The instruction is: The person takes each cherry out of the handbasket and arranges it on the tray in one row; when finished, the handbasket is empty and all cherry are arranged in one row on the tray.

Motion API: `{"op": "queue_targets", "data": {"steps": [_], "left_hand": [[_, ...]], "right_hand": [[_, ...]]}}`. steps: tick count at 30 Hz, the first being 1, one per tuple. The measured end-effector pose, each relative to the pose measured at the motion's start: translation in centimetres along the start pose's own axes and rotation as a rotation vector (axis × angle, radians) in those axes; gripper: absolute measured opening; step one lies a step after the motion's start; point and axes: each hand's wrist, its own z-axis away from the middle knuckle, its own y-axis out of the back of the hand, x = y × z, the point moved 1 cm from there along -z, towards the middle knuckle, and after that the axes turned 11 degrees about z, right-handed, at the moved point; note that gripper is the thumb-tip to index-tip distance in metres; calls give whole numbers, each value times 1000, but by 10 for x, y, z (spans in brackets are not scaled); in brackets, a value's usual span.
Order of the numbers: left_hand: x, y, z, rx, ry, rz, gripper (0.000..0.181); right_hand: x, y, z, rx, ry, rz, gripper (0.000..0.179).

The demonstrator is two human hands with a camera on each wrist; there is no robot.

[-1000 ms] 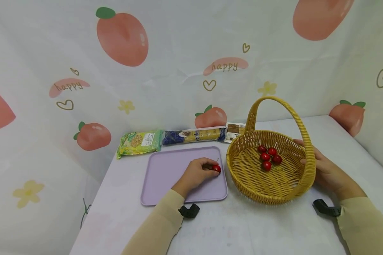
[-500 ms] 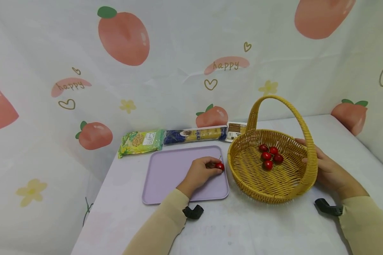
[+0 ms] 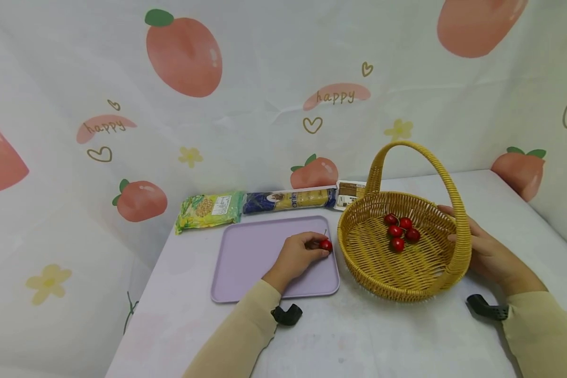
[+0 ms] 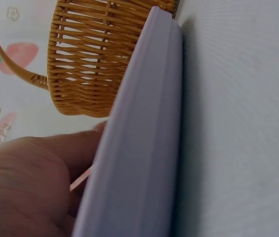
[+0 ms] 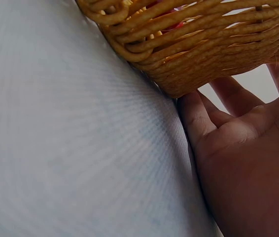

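My left hand (image 3: 296,257) pinches a red cherry (image 3: 326,245) with an upright stem at the right side of the lilac tray (image 3: 250,257). In the left wrist view the tray's wall (image 4: 139,128) hides the fingertips and the cherry. To the right stands a yellow wicker basket (image 3: 382,286) with a tall arched handle; several red cherries (image 3: 397,231) lie together inside it. My right hand (image 3: 493,257) holds the basket's right side, fingertips at the rim near the handle's foot. In the right wrist view its fingers (image 5: 235,96) lie against the woven wall.
Along the back lie a green-yellow packet (image 3: 208,211), a long blue-and-gold pasta packet (image 3: 288,201) and a white-brown packet (image 3: 349,194) partly behind the basket. A cloth printed with peaches (image 3: 184,58) hangs behind the white table (image 3: 340,336).
My left hand has shifted slightly right across the tray with the cherry still pinched. The view has drifted a little; my right hand and the basket look unchanged.
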Motion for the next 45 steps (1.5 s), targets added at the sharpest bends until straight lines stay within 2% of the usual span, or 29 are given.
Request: {"op": "queue_targets", "data": {"steps": [5,12,17,23,30,37,41,45], "left_hand": [[-2,2,-1,40,25,96,28],[1,3,-1,98,70,290,49],[7,6,0,102,75,321,67],[20,12,3,86,54,429,84],[47,11,7,29,-24,543,83],[78,-2,9,-72,-116,617,75],[97,-12,5,-128,-162,631,68],[115,-22,-6,-163,-197,620,68]], "right_hand": [[-1,0,-1,10,-13,55,67],[-2,0,-1,-3,1,24,67],[-2,0,0,-11,14,3,67],[0,-1,1,-2,-15,26,67],[-1,-1,-2,9,-28,41,68],[-2,-1,-2,17,-11,3,67],[-2,-1,-1,12,1,20,66],[-1,0,0,7,8,30,66]]}}
